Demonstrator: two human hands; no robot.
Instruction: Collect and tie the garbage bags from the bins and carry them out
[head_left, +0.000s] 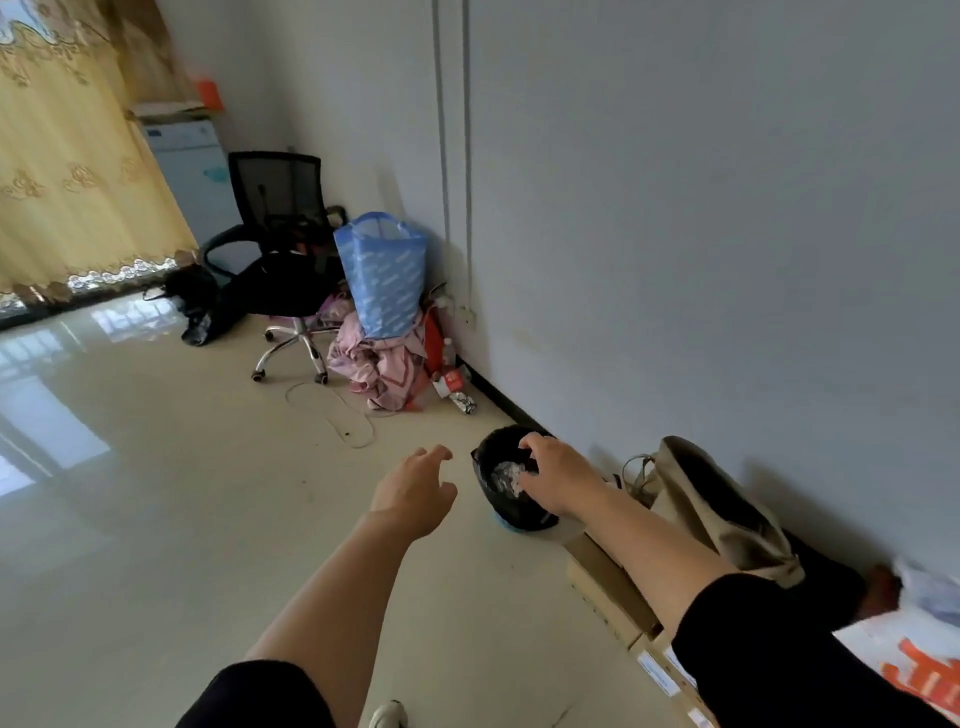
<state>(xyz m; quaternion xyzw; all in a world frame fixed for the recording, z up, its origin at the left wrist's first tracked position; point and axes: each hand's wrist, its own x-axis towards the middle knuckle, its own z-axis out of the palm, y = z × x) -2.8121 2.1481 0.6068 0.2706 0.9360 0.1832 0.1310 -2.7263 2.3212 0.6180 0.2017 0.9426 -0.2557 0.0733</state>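
Because the black garbage bag (506, 486) lines a small bin (511, 521) on the floor close to the dark skirting of the wall (727, 208), with pale crumpled waste showing in its mouth, the person has to reach down and forward to get at it. Only a sliver of blue at the bin's base shows beneath the plastic. The right hand (558, 480) lies over the near-right side of the rim, fingers curled down onto the bag's edge; it looks to be pinching the plastic there, though the fingertips are partly hidden against the black and I cannot be sure the grip has closed. That placement suits gathering the rim toward the middle before lifting. The left hand (415, 488) hangs just beside the bin on its left, apart from it, fingers spread and loosely bent, holding nothing; it seems poised to take the opposite side of the rim so the two hands can draw the mouth shut for tying. Just right of the bin a khaki bag (717, 509) slumps against the wall over flat cardboard boxes (613, 587), which crowds that side and probably explains the approach from the open floor. Farther along the wall stand a blue shopping bag (384, 275) atop pink cloth (379, 364) and a black office chair (275, 234), well apart from the work.
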